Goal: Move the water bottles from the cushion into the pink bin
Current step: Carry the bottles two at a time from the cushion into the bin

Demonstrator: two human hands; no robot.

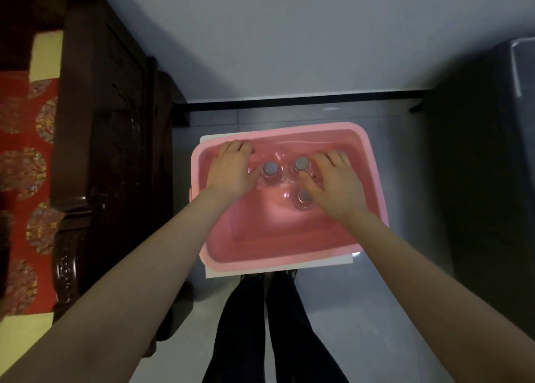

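Note:
The pink bin (pixel 292 256) sits on the floor in front of my feet. Three clear water bottles with grey caps stand upright inside it: one (pixel 270 167) at left centre, one (pixel 301 162) beside it, one (pixel 303 196) nearer me. My left hand (pixel 231 169) is palm down in the bin's far left, fingers curled downward, thumb touching the left-centre bottle; what lies under it is hidden. My right hand (pixel 334 181) is draped over another bottle, whose grey cap (pixel 340 151) peeks out at the fingertips. The red patterned cushion (pixel 23 162) is at the far left.
A dark carved wooden seat frame (pixel 115 139) stands left of the bin. A dark cabinet (pixel 477 165) stands on the right. A white board (pixel 278 269) lies under the bin. A wall with a black skirting (pixel 301 100) is behind it. My legs (pixel 269 324) stand just before the bin.

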